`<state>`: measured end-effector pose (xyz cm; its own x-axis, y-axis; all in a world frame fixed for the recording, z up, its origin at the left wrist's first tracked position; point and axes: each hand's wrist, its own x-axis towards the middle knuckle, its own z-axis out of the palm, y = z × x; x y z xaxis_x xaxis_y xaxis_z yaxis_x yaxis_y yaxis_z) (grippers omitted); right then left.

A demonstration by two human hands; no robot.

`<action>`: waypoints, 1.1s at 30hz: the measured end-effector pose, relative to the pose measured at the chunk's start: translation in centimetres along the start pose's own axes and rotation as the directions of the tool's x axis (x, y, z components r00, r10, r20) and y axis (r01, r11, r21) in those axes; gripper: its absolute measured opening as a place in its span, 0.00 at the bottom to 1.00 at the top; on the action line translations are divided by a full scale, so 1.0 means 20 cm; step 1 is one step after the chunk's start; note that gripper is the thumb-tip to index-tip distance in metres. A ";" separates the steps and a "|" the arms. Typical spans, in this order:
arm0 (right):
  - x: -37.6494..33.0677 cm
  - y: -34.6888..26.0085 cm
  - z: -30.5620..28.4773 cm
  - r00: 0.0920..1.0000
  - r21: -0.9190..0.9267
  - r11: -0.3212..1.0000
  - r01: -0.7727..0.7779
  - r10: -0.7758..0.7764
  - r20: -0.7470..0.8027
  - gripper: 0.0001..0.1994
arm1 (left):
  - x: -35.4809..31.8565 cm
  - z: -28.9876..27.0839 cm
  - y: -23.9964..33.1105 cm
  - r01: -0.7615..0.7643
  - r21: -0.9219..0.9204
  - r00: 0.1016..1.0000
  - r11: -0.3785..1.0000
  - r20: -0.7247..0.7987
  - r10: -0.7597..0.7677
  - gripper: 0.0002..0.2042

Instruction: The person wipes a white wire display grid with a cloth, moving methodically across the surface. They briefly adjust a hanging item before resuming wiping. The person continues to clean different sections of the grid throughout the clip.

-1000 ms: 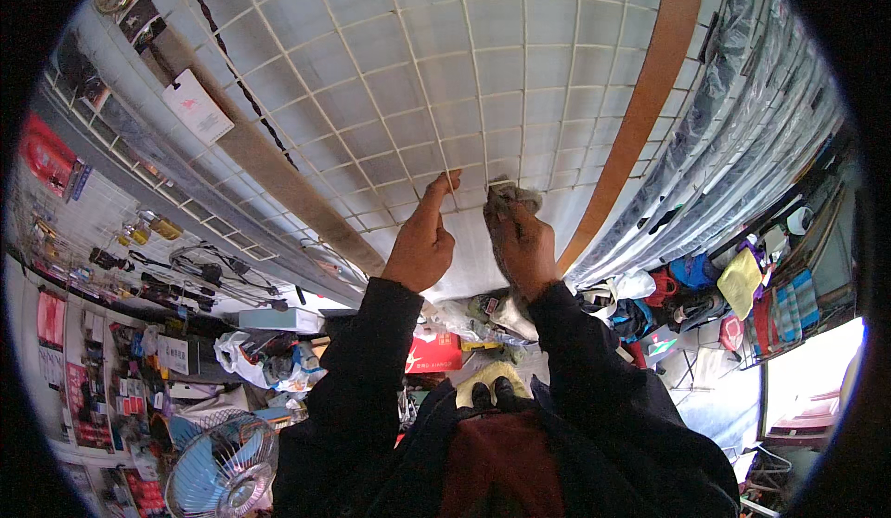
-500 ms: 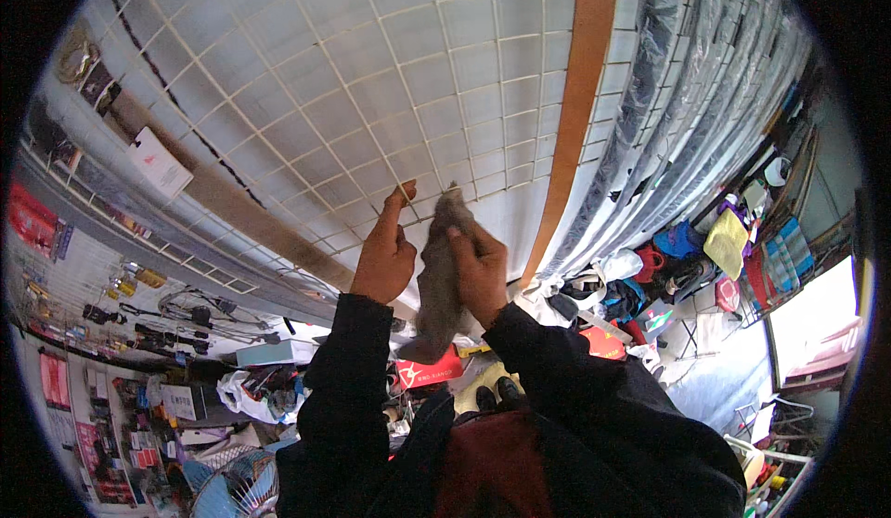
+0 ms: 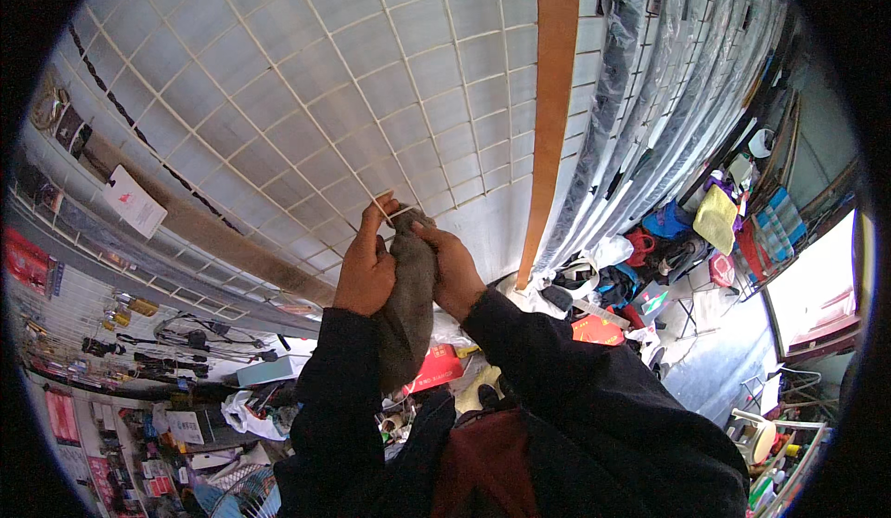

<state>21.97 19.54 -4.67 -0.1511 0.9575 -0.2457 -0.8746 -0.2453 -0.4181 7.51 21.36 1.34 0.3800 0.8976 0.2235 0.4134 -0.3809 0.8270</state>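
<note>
A grey-brown cloth [image 3: 406,309] hangs down between my hands, its upper end against the lower wires of a white wire grid panel [image 3: 371,100]. My right hand [image 3: 453,272] pinches the cloth near its top, thumb pressed on it. On the other side my left hand [image 3: 365,272] is closed, with its fingertips up at the grid's lower wire and against the cloth's top edge. What the left fingertips hold is partly hidden behind the wire and cloth.
A brown strip [image 3: 548,110] runs down the grid's right side, beside plastic-wrapped lengths [image 3: 617,82]. Left are a white tag [image 3: 135,200] and hanging cables [image 3: 190,332]. Below lie a red box [image 3: 436,368] and a fan [image 3: 243,492]; bags and a yellow cloth [image 3: 715,221] crowd the right.
My right hand has brought the cloth left and up against the grid's wire. My left index finger, stretched out before, has bent in at the cloth's top. The view has shifted slightly.
</note>
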 end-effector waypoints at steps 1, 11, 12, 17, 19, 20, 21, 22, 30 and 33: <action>-0.02 0.01 -0.01 0.999 0.056 0.998 -0.027 0.026 0.025 0.14 | 0.00 0.00 0.00 0.022 0.010 1.000 1.000 0.005 -0.023 0.44; -0.14 -0.44 -0.33 0.691 -0.815 0.373 0.443 -0.722 0.045 0.14 | -0.01 0.03 -0.04 -0.038 0.079 0.997 0.996 -0.067 0.043 0.40; -0.13 -0.48 -0.32 0.562 -0.853 0.025 0.521 -0.762 0.322 0.13 | -0.01 0.03 -0.04 -0.044 0.087 0.996 0.995 -0.071 0.051 0.40; -0.06 -0.60 -0.25 0.588 -0.735 -0.614 0.287 -0.492 0.641 0.11 | -0.01 0.04 -0.04 0.055 0.075 0.998 0.996 -0.040 -0.052 0.40; -0.05 -0.60 -0.22 0.679 -0.792 -0.550 0.266 -0.477 0.558 0.10 | -0.01 0.06 -0.04 -0.063 0.099 0.993 0.993 -0.095 0.073 0.39; -0.04 -0.60 -0.21 0.731 -0.849 -0.459 0.262 -0.480 0.485 0.11 | 0.00 0.06 -0.04 -0.047 0.098 0.994 0.994 -0.089 0.056 0.39; -0.04 -0.60 -0.21 0.780 -0.898 -0.365 0.245 -0.476 0.406 0.13 | 0.00 0.06 -0.04 -0.031 0.097 0.996 0.995 -0.084 0.039 0.40; -0.03 -0.60 -0.21 0.862 -0.973 -0.106 0.205 -0.450 0.231 0.13 | 0.01 0.06 -0.03 -0.016 0.096 0.996 0.995 -0.081 0.024 0.40; -0.02 -0.61 -0.23 0.836 -0.841 0.330 0.429 -0.497 0.232 0.13 | 0.00 0.06 -0.02 0.063 0.132 0.997 0.989 -0.061 -0.055 0.39; -0.07 -0.67 -0.23 0.737 -0.670 -0.723 0.168 -0.359 0.572 0.11 | 0.00 0.07 -0.04 -0.158 0.239 0.973 0.958 -0.126 0.191 0.38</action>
<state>36.01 20.81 -2.69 -0.0610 0.8808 0.4696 0.9159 0.2364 -0.3244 8.24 21.33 -0.01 0.3446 0.8287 0.4410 0.5340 -0.5594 0.6340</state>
